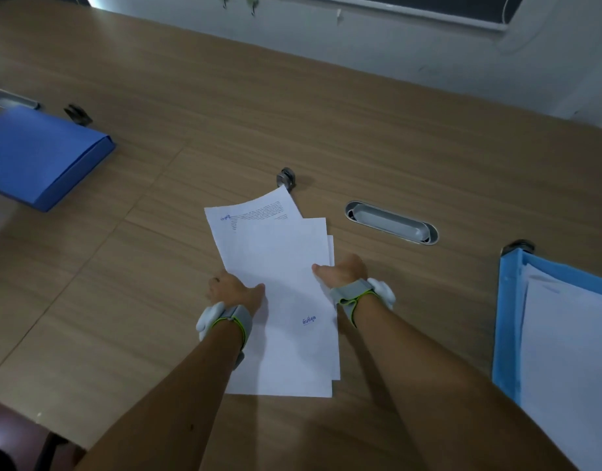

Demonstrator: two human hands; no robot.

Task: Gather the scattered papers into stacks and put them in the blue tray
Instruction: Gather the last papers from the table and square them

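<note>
Your left hand [233, 289] and right hand [342, 269] pinch the papers [282, 294] at both side edges, thumbs on top (fingers hidden beneath), probably to square them up. The white sheets are fanned and skewed, at centre table [326, 130]. The blue tray [506, 317] waits right, already holding paper.

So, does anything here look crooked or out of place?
Yes. The papers held between the left hand and right hand are not squared: the top sheet is rotated, its printed corner fanning toward the binder clip. Nothing looks torn or spilled.
</note>
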